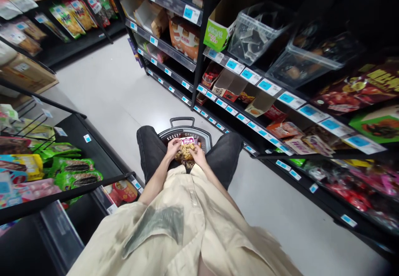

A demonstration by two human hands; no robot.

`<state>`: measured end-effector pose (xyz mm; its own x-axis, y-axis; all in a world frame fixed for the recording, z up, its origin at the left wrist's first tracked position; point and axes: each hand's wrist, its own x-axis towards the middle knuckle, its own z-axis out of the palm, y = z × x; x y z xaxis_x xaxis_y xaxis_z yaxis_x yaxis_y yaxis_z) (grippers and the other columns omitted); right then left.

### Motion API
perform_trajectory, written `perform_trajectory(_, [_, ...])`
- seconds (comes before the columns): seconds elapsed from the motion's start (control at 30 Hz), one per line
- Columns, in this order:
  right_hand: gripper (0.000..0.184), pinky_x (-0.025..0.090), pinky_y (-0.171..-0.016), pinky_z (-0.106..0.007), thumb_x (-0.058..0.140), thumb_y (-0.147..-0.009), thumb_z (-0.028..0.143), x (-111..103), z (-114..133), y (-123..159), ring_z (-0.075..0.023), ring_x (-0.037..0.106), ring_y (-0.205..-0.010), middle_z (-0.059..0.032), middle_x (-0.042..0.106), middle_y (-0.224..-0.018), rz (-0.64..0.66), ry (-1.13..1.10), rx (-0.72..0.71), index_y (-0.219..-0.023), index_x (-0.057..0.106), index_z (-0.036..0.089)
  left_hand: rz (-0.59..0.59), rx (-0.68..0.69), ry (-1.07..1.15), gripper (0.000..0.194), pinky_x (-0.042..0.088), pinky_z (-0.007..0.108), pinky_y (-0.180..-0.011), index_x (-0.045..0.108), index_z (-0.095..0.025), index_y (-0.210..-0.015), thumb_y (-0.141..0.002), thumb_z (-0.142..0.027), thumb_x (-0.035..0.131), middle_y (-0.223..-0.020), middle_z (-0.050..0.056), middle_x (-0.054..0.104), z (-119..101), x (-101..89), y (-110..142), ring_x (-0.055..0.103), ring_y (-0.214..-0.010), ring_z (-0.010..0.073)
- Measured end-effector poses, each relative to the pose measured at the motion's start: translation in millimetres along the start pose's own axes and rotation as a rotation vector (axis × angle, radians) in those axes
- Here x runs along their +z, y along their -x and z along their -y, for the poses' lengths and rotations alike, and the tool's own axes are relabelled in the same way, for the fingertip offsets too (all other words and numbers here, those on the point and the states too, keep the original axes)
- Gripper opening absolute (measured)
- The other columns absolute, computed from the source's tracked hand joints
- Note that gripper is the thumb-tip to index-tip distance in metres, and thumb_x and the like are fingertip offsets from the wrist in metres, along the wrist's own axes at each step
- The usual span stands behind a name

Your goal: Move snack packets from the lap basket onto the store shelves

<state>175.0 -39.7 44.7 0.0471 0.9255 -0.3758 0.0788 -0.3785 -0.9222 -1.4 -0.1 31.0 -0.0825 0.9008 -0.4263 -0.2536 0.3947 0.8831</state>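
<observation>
Beige shirt (187, 242) fabric fills the near side; beyond it, knees in black trousers (227, 148) spread around a grey basket (204, 138), its contents mostly hidden. On the right shelf (268, 85), 2 clear tubs (249, 35) hold items too dim to identify. Bare forearms converge forward. Left hand (173, 148) and right hand (198, 155), fingers bent, grasp opposite sides of a gold-brown packet (184, 153) over the basket's near part.

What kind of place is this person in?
Most likely a grocery or convenience shop, in a snack aisle. Bright snack bags fill the shelves, price labels line the shelf edges, and there is a shopping basket with a handle.
</observation>
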Motion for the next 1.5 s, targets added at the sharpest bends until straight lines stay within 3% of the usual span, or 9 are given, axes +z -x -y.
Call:
perform_trajectory(0.1, [0.030,0.053,-0.086,-0.036,0.077,-0.071,0.048,1,-5,-5,-0.0229,0.070,-0.086,-0.0045,0.075,-0.090,0.046,-0.121,-0.032,-0.083,0.069,0.022,0.005,-0.016,0.116,0.057,0.050,0.022,-0.065,0.061,-0.021,-0.112,-0.064,-0.041,0.085,-0.090,0.002,0.068,-4,0.0,1,0.064,-0.074,0.0124])
perform_trajectory(0.17, [0.036,0.053,-0.081,-0.034,0.078,-0.068,0.052,-2,-7,-9,-0.0222,0.069,-0.084,-0.0048,0.075,-0.089,0.005,-0.208,-0.007,-0.084,0.070,0.021,0.066,-0.048,0.125,0.066,0.053,0.025,-0.070,0.060,-0.022,-0.119,-0.062,-0.040,0.087,-0.094,0.003,0.070,-3,0.2,1,0.067,-0.078,0.0139])
perform_trajectory(0.3, [0.045,0.051,-0.067,-0.028,0.077,-0.066,0.061,-6,-10,-12,-0.0204,0.066,-0.078,-0.0040,0.073,-0.084,-0.144,-0.319,0.082,-0.082,0.070,0.020,0.194,-0.112,-0.010,0.056,0.055,0.029,-0.071,0.070,-0.016,-0.103,-0.057,-0.039,0.091,-0.095,0.007,0.072,3,0.6,2,0.068,-0.080,0.0168])
perform_trajectory(0.4, [0.049,0.047,-0.060,-0.025,0.076,-0.065,0.065,-7,-11,-13,-0.0189,0.064,-0.076,-0.0035,0.073,-0.085,-0.187,-0.357,0.140,-0.083,0.068,0.020,0.222,-0.122,-0.076,0.050,0.055,0.030,-0.071,0.073,-0.015,-0.096,-0.056,-0.040,0.091,-0.092,0.008,0.074,5,0.9,2,0.067,-0.079,0.0178])
perform_trajectory(0.6, [0.052,0.046,-0.058,-0.024,0.078,-0.061,0.063,-9,-11,-14,-0.0189,0.063,-0.077,-0.0036,0.073,-0.089,-0.195,-0.391,0.196,-0.089,0.067,0.021,0.242,-0.142,-0.090,0.047,0.056,0.029,-0.071,0.073,-0.015,-0.093,-0.056,-0.038,0.092,-0.084,0.005,0.073,5,1.7,2,0.067,-0.075,0.0161])
perform_trajectory(0.9, [0.045,0.044,-0.056,-0.024,0.080,-0.060,0.058,-12,-9,-13,-0.0182,0.062,-0.073,-0.0013,0.071,-0.077,-0.193,-0.336,0.232,-0.079,0.064,0.021,0.294,-0.141,-0.110,0.053,0.057,0.031,-0.072,0.070,-0.014,-0.094,-0.051,-0.033,0.095,-0.082,0.005,0.072,6,1.6,2,0.068,-0.073,0.0160])
perform_trajectory(1.13, [0.046,0.046,-0.054,-0.024,0.081,-0.060,0.058,-11,-7,-13,-0.0181,0.065,-0.071,-0.0021,0.074,-0.081,-0.171,-0.365,0.273,-0.084,0.065,0.021,0.273,-0.118,-0.129,0.039,0.053,0.029,-0.071,0.070,-0.013,-0.089,-0.057,-0.023,0.088,-0.078,0.004,0.072,2,4.1,3,0.066,-0.069,0.0143])
perform_trajectory(1.37, [0.041,0.050,-0.061,-0.025,0.081,-0.055,0.034,-11,-6,-11,-0.0176,0.067,-0.076,0.0014,0.073,-0.084,-0.129,-0.422,0.287,-0.091,0.066,0.022,0.189,-0.084,-0.197,0.026,0.051,0.025,-0.065,0.070,-0.013,-0.078,-0.055,-0.011,0.079,-0.069,0.002,0.070,5,4.9,0,0.063,-0.064,0.0129])
perform_trajectory(1.5, [0.037,0.048,-0.061,-0.024,0.079,-0.056,0.029,-11,-7,-12,-0.0163,0.066,-0.075,0.0017,0.072,-0.083,-0.141,-0.438,0.287,-0.090,0.067,0.022,0.152,-0.052,-0.196,0.025,0.052,0.026,-0.069,0.071,-0.013,-0.077,-0.054,-0.008,0.077,-0.070,0.002,0.070,5,6.9,-1,0.063,-0.066,0.0130])
